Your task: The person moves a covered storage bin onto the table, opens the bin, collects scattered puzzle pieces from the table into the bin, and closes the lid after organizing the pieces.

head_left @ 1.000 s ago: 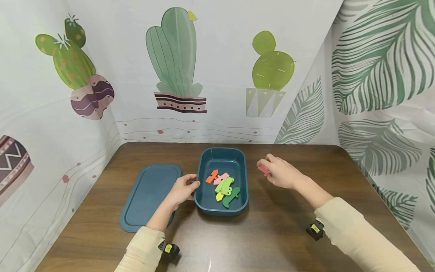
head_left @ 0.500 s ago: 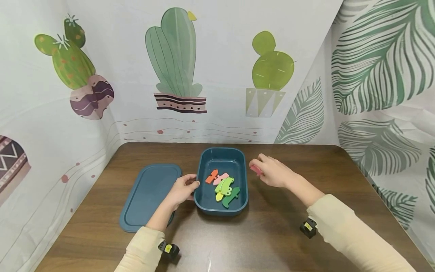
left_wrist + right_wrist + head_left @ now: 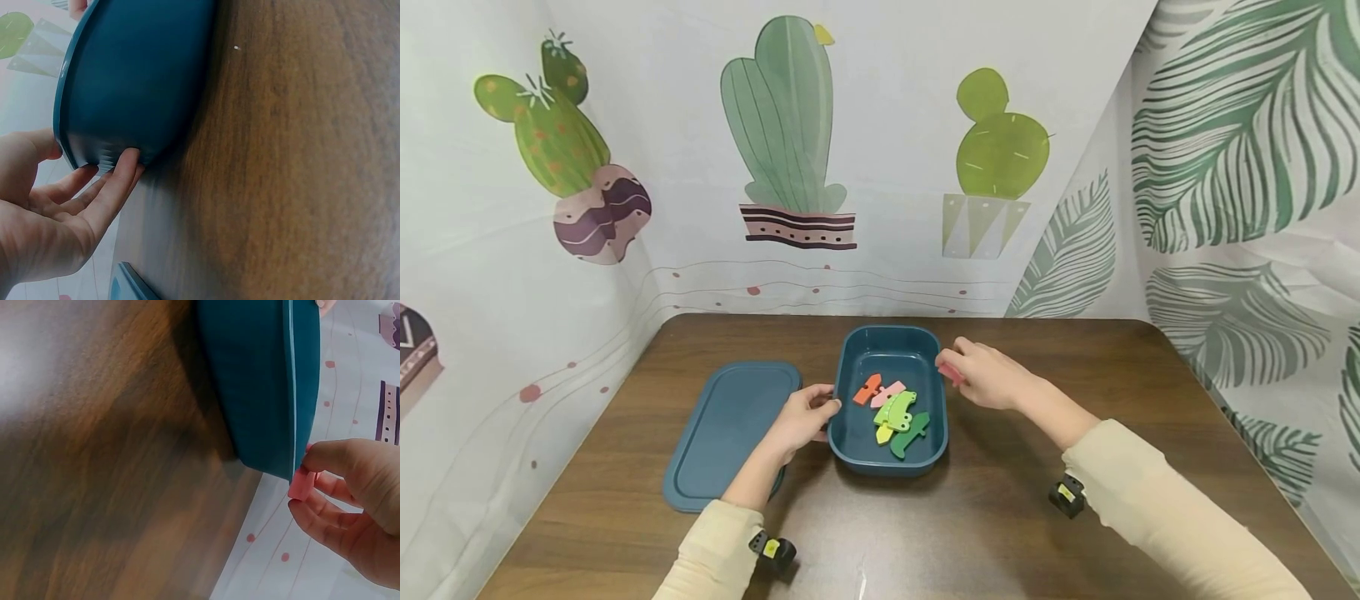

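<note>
A dark blue rectangular box (image 3: pixel 887 467) stands on the table. My left hand (image 3: pixel 800 421) holds its left side, thumb at the rim and fingers against the outer wall (image 3: pixel 103 140). My right hand (image 3: pixel 988 375) pinches a small pink piece (image 3: pixel 302 484) between thumb and fingers, right at the box's right rim. Inside the box lie an orange piece (image 3: pixel 867 388), a light pink piece (image 3: pixel 889 393), a light green crocodile-like piece with eyes (image 3: pixel 895 411), a yellow piece (image 3: pixel 883 434) and a dark green piece (image 3: pixel 910 437). The fingers partly hide the pink piece.
A blue lid (image 3: pixel 730 433) lies flat left of the box, partly behind the left forearm. The brown wooden table (image 3: pixel 985 517) ends at the back against a white cloth (image 3: pixel 895 167) printed with cacti and leaves.
My right hand has moved left with the pink piece, from the table's right side to the box's right rim. The left hand, box and pieces inside have stayed put.
</note>
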`<state>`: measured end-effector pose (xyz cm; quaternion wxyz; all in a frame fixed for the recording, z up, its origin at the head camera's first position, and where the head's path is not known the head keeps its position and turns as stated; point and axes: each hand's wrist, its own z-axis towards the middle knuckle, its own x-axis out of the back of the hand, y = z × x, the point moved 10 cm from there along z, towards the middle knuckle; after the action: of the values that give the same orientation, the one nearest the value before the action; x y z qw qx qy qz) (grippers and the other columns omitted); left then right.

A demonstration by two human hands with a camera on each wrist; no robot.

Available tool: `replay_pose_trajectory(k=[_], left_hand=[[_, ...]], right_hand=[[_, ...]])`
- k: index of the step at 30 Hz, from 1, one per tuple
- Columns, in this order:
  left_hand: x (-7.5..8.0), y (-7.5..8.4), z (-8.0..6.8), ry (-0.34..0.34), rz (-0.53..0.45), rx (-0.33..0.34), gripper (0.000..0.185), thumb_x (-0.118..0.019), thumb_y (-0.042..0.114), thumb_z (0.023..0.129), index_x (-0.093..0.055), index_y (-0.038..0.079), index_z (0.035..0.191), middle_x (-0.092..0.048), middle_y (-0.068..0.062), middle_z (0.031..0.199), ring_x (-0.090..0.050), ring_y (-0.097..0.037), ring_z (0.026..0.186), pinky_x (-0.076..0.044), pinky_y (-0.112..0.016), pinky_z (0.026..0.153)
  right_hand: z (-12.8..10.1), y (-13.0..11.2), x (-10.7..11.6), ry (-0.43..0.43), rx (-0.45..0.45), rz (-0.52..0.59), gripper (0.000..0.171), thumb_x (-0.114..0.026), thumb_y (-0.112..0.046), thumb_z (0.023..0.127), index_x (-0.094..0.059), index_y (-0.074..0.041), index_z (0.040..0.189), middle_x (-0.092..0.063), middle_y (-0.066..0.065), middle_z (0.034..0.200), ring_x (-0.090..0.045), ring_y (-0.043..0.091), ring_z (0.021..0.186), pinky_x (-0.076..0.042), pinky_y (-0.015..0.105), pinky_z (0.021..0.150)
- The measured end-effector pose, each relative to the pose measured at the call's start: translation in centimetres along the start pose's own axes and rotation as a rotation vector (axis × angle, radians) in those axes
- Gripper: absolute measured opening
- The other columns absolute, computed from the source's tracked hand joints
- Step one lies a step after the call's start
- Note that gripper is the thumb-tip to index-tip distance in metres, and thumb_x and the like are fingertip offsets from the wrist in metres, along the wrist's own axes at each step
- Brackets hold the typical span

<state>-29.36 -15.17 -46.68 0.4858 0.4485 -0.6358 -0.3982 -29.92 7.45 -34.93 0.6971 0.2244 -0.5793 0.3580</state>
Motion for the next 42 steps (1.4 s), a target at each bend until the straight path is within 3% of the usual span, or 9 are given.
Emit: replay_pose_trajectory(k=[21, 29, 37, 42], left_hand=[[-0.1, 0.0, 0.1, -0.008, -0.006, -0.011, 0.042, -0.056, 0.014, 0.09, -0.049, -0.001, 0.128, -0.058, -0.018, 0.109, -0.062, -0.024, 0.085, -0.057, -0.037, 0.063], [0.0, 0.1, 0.0, -0.003, -0.007, -0.003, 0.042, -0.057, 0.015, 0.089, -0.049, 0.0, 0.127, -0.058, -0.017, 0.108, -0.061, -0.024, 0.084, -0.057, -0.037, 0.063], [0.0, 0.3, 0.0, -0.01, -0.019, -0.012, 0.042, -0.057, 0.014, 0.09, -0.048, -0.001, 0.128, -0.057, -0.02, 0.11, -0.062, -0.025, 0.085, -0.057, -0.039, 0.064], [-0.1, 1.3, -0.8, -0.031, -0.015, -0.015, 0.044, -0.056, 0.013, 0.09, -0.045, -0.005, 0.129, -0.056, -0.024, 0.113, -0.061, -0.031, 0.09, -0.057, -0.041, 0.067]], right_hand=[[2.4, -2.1, -1.1, -0.132, -0.015, 0.02, 0.04, -0.072, -0.005, 0.076, -0.057, -0.011, 0.112, -0.051, 0.007, 0.09, -0.051, 0.017, 0.073, -0.048, 0.026, 0.064], [3.1, -3.2, -1.6, -0.138, 0.025, 0.032, 0.036, -0.069, -0.005, 0.078, -0.057, -0.011, 0.111, -0.051, 0.008, 0.09, -0.051, 0.018, 0.073, -0.047, 0.026, 0.063], [3.7, -3.6, -2.3, -0.174, 0.008, 0.056, 0.038, -0.068, -0.006, 0.079, -0.056, -0.013, 0.114, -0.051, 0.007, 0.094, -0.052, 0.017, 0.075, -0.049, 0.025, 0.066], [4.0, -4.5, -2.6, -0.186, 0.03, 0.054, 0.036, -0.068, -0.007, 0.08, -0.056, -0.014, 0.113, -0.052, 0.007, 0.094, -0.052, 0.018, 0.075, -0.049, 0.026, 0.067]])
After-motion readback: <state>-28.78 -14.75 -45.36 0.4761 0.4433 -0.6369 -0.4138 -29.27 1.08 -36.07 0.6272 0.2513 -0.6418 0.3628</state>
